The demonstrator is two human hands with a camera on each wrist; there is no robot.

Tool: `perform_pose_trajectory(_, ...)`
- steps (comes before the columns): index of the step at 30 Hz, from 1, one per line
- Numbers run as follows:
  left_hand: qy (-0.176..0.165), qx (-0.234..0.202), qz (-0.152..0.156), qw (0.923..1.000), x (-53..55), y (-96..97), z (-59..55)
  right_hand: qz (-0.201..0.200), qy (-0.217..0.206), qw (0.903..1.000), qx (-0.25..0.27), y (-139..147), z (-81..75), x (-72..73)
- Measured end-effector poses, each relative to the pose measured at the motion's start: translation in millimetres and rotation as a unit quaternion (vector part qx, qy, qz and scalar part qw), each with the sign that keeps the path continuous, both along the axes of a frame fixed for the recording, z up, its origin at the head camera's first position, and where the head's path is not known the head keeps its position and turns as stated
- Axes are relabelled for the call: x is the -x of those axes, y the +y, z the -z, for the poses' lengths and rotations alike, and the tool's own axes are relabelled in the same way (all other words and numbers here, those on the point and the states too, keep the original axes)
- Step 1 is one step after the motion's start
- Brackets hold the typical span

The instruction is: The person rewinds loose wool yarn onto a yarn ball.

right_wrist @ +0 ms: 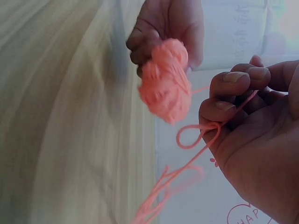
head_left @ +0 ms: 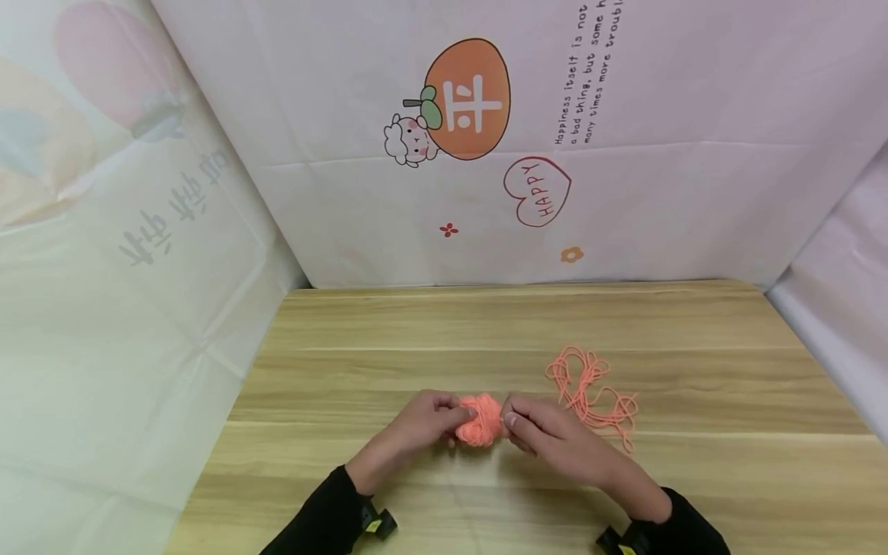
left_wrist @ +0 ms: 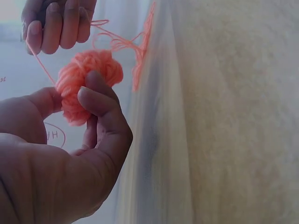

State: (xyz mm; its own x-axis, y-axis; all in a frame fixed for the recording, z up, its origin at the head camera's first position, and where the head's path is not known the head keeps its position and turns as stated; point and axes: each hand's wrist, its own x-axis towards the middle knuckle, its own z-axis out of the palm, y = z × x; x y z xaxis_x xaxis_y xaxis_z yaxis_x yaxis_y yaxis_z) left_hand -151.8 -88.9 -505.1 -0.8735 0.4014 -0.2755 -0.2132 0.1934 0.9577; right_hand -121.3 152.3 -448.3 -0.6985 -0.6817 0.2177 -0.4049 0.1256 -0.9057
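A coral-pink ball of yarn (head_left: 479, 420) is held above the wooden table by my left hand (head_left: 425, 422), its thumb and fingers curled round the ball (left_wrist: 77, 88). Close by on the right, my right hand (head_left: 555, 439) pinches the yarn strand (right_wrist: 201, 89) between curled fingers. That strand runs taut from the ball to the right hand (left_wrist: 60, 28) in the left wrist view. Past the right hand's palm side, the yarn leaves in a small loop (right_wrist: 189, 136) and trails down toward a loose tangle of yarn (head_left: 590, 397) on the table.
The wooden table (head_left: 333, 370) carries the loose yarn right of the hands. A white printed cloth (head_left: 333, 216) stands as a wall along its far edge, with similar cloth at left and right. Black sleeves (head_left: 319, 509) with small wrist cameras cover the forearms.
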Motion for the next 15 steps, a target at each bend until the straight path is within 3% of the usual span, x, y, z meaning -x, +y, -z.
perform_pose_trajectory(7,-0.02,-0.041,-0.041,0.9981,7.5,-3.1,-1.0,-0.004,-0.009,0.9998,-0.017,-0.2,6.7,-8.0)
perform_pose_trajectory(15,-0.013,-0.085,-0.055,0.9948,15.9,-5.5,-12.2,0.0,-0.042,0.9986,-0.033,-5.9,19.3,-12.9)
